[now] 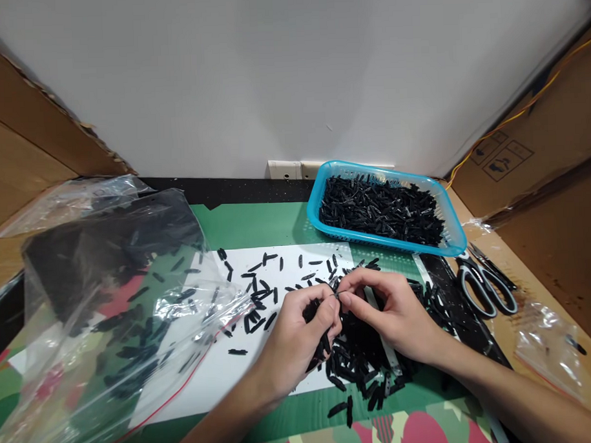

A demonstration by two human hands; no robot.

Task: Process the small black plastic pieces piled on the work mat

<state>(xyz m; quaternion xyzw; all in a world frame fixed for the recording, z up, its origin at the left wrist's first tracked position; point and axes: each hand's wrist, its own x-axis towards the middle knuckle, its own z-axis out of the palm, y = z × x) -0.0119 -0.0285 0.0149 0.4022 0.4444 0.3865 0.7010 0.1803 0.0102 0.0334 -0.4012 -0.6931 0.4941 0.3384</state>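
Note:
My left hand has its fingers curled round several small black pieces, some showing below the fingers. Its thumb and forefinger pinch near a tiny dark piece at the centre of the view. From the right, my right hand pinches the same tiny piece between thumb and forefinger, the two fingertips almost touching the left ones. Beneath the hands lies a heap of black strips. More loose black strips are scattered over the white paper.
A blue basket full of black strips stands at the back right. Scissors lie right of it, above a small clear bag. A large clear zip bag with black strips covers the left. Cardboard boxes flank the table.

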